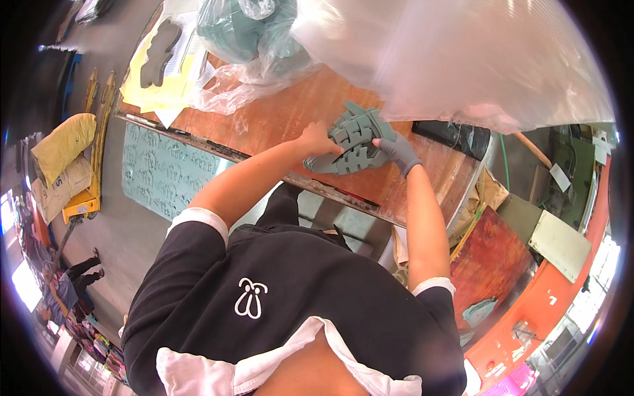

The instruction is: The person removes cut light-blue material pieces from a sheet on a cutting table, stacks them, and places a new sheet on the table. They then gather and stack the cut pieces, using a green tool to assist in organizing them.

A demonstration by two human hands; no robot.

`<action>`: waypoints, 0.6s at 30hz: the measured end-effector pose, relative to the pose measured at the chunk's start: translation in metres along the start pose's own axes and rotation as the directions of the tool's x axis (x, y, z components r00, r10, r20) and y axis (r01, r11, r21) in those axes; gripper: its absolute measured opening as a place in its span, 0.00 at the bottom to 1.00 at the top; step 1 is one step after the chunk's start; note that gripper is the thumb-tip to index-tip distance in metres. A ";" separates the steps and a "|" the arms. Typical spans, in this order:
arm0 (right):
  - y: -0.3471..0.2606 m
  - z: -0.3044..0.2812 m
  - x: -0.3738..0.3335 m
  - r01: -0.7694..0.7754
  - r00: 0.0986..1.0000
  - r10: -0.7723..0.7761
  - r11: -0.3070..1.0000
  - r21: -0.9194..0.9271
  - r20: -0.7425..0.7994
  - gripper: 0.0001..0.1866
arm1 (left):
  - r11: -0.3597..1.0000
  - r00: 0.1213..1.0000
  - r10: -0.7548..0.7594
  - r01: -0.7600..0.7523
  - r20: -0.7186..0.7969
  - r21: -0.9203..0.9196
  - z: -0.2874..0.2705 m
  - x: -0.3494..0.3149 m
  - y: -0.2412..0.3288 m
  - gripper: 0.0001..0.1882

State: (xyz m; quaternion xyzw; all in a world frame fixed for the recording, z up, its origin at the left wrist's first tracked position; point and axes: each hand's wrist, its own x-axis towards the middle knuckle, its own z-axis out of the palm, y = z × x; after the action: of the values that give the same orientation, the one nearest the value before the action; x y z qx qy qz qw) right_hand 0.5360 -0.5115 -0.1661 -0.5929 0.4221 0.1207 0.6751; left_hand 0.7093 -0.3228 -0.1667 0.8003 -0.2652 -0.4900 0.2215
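Observation:
A stack of grey-green, flat cut-out pieces with slots and tabs [356,137] is held between my two hands, tilted just above the near edge of the brown wooden table [277,122]. My bare left hand [318,140] grips the stack's left side. On the right side, my right hand [398,152], in a grey glove, has its thumb on top of the pieces and its other fingers partly hidden. Some pieces at the lower left of the stack fan out beside my left wrist.
Clear plastic bags with grey-green contents [241,33] lie at the table's back. Dark grey cut-outs [160,56] rest on yellow paper [135,92]. A large clear plastic sheet [475,66] hangs over the far right, near a black wrapped bundle [456,137]. A patterned pale green sheet [165,171] is left, below the tabletop.

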 end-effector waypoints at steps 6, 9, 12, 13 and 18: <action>0.002 0.002 -0.007 0.079 0.993 -0.097 0.971 0.226 0.070 0.30 | 0.990 0.998 0.065 -0.068 -0.026 -0.123 0.004 -0.011 -0.004 0.39; -0.012 -0.001 -0.001 0.069 0.976 -0.107 0.978 0.195 0.188 0.29 | 0.976 0.995 0.066 -0.079 -0.069 -0.203 0.006 -0.012 -0.012 0.40; -0.035 -0.004 0.018 0.080 0.991 -0.077 0.997 -0.017 0.108 0.32 | 0.925 0.996 0.014 -0.047 -0.092 -0.376 0.009 -0.011 -0.019 0.39; -0.045 -0.006 0.026 0.109 0.989 -0.102 0.992 -0.062 0.103 0.32 | 0.890 0.995 0.002 -0.048 -0.101 -0.453 0.010 -0.010 -0.020 0.39; -0.068 0.005 0.049 0.126 0.987 -0.157 0.864 -0.488 -0.024 0.31 | 0.913 0.981 -0.108 0.033 -0.163 -0.407 0.014 -0.001 -0.020 0.39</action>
State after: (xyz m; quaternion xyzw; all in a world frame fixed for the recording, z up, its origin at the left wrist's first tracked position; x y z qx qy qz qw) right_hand 0.6132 -0.5416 -0.1537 -0.7760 0.3546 0.1542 0.4984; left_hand 0.7006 -0.3080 -0.1842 0.7881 -0.1081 -0.4667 0.3866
